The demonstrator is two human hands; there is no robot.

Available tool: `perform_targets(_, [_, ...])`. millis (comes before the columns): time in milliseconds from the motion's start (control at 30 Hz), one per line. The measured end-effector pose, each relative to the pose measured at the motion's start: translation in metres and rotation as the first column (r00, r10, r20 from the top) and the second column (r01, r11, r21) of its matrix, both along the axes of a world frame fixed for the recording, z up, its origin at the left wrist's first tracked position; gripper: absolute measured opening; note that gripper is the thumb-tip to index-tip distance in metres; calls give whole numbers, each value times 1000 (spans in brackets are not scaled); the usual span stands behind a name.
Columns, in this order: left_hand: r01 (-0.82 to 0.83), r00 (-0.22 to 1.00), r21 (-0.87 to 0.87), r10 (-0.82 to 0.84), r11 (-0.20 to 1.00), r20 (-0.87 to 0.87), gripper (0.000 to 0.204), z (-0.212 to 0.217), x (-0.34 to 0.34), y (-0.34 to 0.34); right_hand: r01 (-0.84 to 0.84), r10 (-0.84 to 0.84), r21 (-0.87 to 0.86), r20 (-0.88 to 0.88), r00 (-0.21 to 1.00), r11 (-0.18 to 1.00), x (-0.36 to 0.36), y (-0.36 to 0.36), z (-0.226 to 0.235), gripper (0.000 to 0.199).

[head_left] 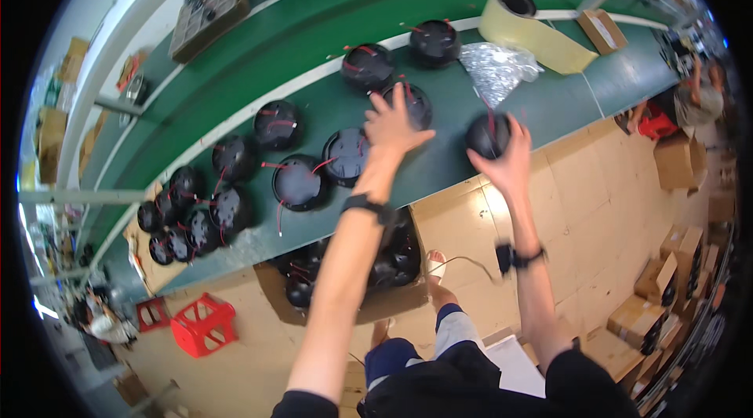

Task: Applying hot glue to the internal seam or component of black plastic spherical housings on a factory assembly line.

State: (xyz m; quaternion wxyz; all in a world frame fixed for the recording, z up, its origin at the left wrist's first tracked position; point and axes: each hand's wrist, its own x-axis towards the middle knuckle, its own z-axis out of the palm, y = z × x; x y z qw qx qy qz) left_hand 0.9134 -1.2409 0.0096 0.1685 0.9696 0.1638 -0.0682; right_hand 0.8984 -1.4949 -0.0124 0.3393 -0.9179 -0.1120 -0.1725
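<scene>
The right hand has its grip wrapped around a round black speaker unit at the near edge of the green worktop. The left hand, fingers spread, rests flat on another black unit with red wires, among many like it.

A wide roll of tan tape lies at the far end of the green desk, crinkled clear plastic wrap just beside it. Down on the floor, a red plastic stool stands near an open cardboard box.
</scene>
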Motion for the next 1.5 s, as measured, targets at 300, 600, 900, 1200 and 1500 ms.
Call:
perform_targets(300, [197,846,-241,-41,950,531,119,18,-146,-26,-558,381,41,-772,508,829,-270,-42,-12,113])
perform_targets(600, [-597,799,-255,535,761,-276,136,-111,-502,96,-643,299,-130,-805,513,755,-274,200,-145,119])
perform_targets(900, [-308,922,-242,226,920,-314,101,-167,-448,101,-575,399,-25,-696,597,818,-169,129,-35,37])
perform_targets(1200, [253,808,-326,-14,911,589,72,46,-64,112,-224,230,-286,-14,973,932,170,84,6,112])
perform_targets(1500, [-25,998,-17,24,1000,-61,134,-14,152,83,-221,42,-441,-381,924,870,329,142,-53,127])
